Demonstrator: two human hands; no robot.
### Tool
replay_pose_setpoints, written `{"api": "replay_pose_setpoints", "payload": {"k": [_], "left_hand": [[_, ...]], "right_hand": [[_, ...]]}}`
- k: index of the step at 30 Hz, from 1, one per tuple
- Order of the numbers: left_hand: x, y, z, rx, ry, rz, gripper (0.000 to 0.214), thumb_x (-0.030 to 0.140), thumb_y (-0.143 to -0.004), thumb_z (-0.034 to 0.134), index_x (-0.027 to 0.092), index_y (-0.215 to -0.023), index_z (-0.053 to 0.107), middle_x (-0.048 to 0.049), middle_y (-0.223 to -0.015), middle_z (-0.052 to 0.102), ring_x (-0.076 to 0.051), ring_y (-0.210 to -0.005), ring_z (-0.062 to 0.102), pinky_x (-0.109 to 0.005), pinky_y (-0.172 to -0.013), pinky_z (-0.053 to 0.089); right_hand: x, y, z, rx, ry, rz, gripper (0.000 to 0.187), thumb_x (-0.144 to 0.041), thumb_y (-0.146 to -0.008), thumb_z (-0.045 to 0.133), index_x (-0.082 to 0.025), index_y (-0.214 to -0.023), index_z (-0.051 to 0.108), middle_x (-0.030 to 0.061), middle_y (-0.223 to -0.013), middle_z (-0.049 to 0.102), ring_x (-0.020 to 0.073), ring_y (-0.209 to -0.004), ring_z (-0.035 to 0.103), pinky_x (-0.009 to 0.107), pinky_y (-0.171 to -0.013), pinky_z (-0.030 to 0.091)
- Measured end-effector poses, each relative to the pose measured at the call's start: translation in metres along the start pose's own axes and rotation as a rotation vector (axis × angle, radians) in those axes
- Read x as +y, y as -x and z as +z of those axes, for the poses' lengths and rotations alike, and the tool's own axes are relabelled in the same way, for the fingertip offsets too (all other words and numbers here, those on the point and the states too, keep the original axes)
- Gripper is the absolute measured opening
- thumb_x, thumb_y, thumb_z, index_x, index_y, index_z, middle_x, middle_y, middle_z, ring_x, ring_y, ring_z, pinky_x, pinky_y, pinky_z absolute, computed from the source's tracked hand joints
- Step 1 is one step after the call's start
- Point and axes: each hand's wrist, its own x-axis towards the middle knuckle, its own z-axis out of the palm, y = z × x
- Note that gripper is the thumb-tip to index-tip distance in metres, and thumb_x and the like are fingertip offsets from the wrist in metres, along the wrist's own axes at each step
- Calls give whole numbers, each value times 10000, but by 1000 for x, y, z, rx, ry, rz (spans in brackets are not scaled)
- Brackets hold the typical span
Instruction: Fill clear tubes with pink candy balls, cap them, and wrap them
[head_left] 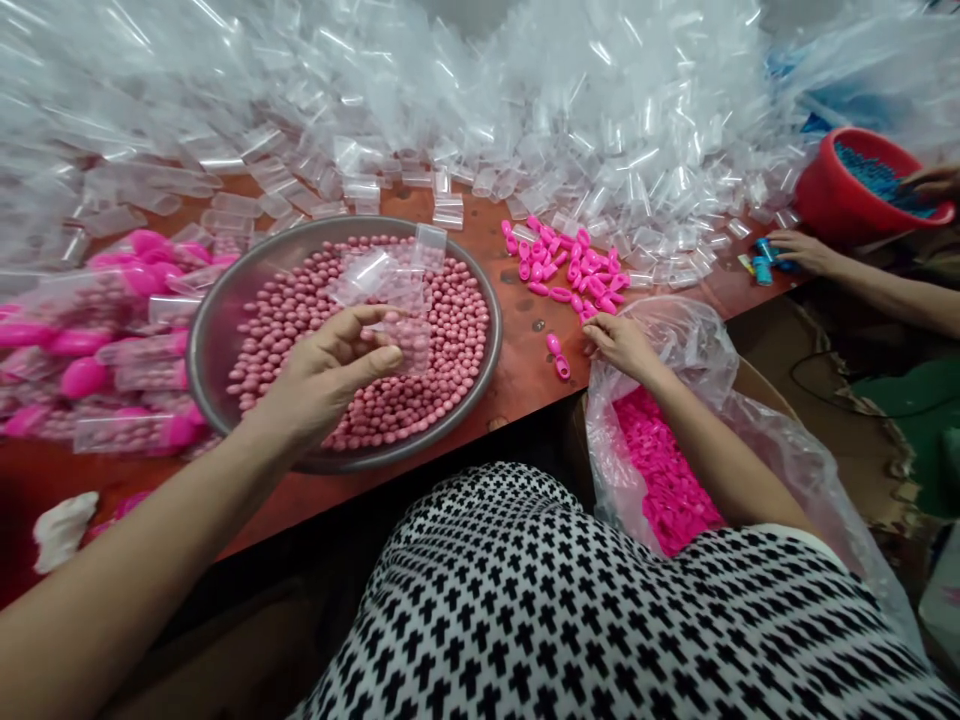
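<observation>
My left hand (322,370) is over the metal basin, its thumb and fingers closed around clear plastic tubes (409,345) with a few pink beads showing in them. Under it, the wide grey basin (491,345) holds many round pink beads (450,380). On the table to the right lies a heap of bright pink plastic caps (581,260). My right hand (622,345) is at the near edge of that heap, fingertips pinched together on a pink cap partly hidden by them. Two loose caps (559,360) lie just left of it.
Clear empty tubes (637,150) are piled along the back. Filled, pink-capped tubes (142,360) are heaped at left. A plastic bag (611,430) of pink caps sits by my lap. At right, another person's hands (810,250) are near blue caps and a red bowl (825,200).
</observation>
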Motion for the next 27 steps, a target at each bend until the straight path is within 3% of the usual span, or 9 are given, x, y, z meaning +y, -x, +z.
{"api": "replay_pose_setpoints", "payload": {"k": [3,6,11,15,19,21,23,27], "left_hand": [[1,4,-2,-31,-164,53,361,296,-754,758,288,-1106,677,27,-940,705,-132,-854,621,-295,-884,531],[2,5,-2,5,-131,72,414,267,-767,746,283,-1170,653,13,-912,718,-150,-864,642,-322,-908,526],[-7,4,-3,-8,7,77,355,249,-796,745,313,-1141,692,17,-1023,731,-154,-930,654,-323,-925,525],[-20,2,-4,-39,139,58,263,340,-729,812,241,-961,739,-15,-987,743,-162,-873,683,-323,-872,566],[-24,-1,-5,-50,305,11,389,376,-660,858,190,-965,705,-46,-976,733,-168,-862,695,-323,-824,584],[-22,-2,-5,-76,355,-26,385,355,-661,858,179,-963,696,-51,-988,726,-161,-856,689,-306,-781,592],[-19,-1,-5,-107,404,-45,343,331,-677,845,177,-943,694,-51,-991,722,-156,-849,684,-290,-737,597],[-17,1,-4,-196,468,-39,288,302,-714,816,174,-940,692,-51,-948,725,-160,-837,693,-291,-716,599]], "right_hand": [[0,7,-14,-82,349,-334,255,-186,-884,476,-172,-1022,690,129,-1027,730,250,-926,679,384,-830,506],[-11,13,-18,-266,540,-629,414,-82,-895,403,-212,-1196,658,114,-1336,629,251,-1201,588,416,-982,461],[-25,12,-4,-449,664,-862,338,-146,-957,428,-209,-1206,648,105,-1398,593,279,-1297,515,462,-1010,435],[-20,5,9,-418,568,-842,276,-203,-963,451,-176,-1138,661,143,-1164,713,282,-1121,624,447,-929,476],[-33,5,23,-130,130,-549,252,-362,-962,480,-192,-1067,632,117,-973,729,232,-869,688,396,-786,539],[-53,7,28,-62,-161,-362,276,-431,-955,492,-205,-1074,596,70,-899,716,183,-715,675,340,-663,548],[-78,7,31,-33,-364,-275,280,-464,-907,579,-216,-1036,590,13,-793,677,139,-588,618,283,-562,514],[-132,-3,35,130,-396,-386,283,-413,-788,744,-232,-988,656,-20,-764,643,121,-593,575,264,-564,495]]}}
